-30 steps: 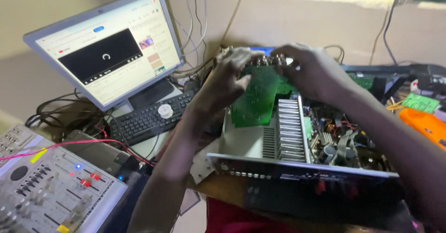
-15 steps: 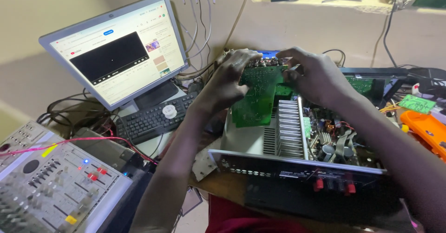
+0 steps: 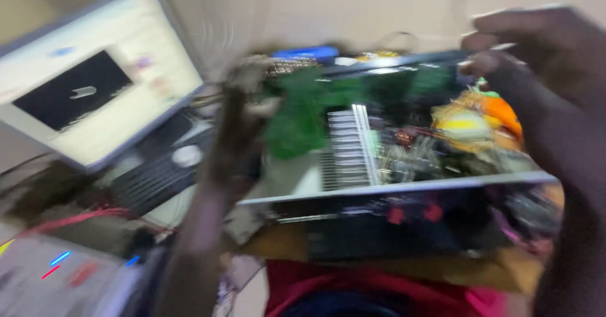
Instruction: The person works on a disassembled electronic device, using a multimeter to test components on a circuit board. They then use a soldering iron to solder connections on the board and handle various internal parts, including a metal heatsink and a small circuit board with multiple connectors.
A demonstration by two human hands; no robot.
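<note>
Frame badly motion-blurred. Opened amplifier chassis (image 3: 404,184) sits on the worktop (image 3: 391,269) with its cover off; the green circuit board (image 3: 300,118) stands tilted at the chassis's left end, apparently not yet lifted clear. Left hand (image 3: 237,134) reaches up at the board's left edge, fingers on or against it; whether its grip is closed, cannot tell. Right hand (image 3: 543,58) hovers at the chassis's far right corner, fingers curled, holding nothing visible.

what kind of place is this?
Likely an electronics repair bench: an opened amplifier chassis with a green circuit board and finned heatsink, a monitor and keyboard beside it.
</note>
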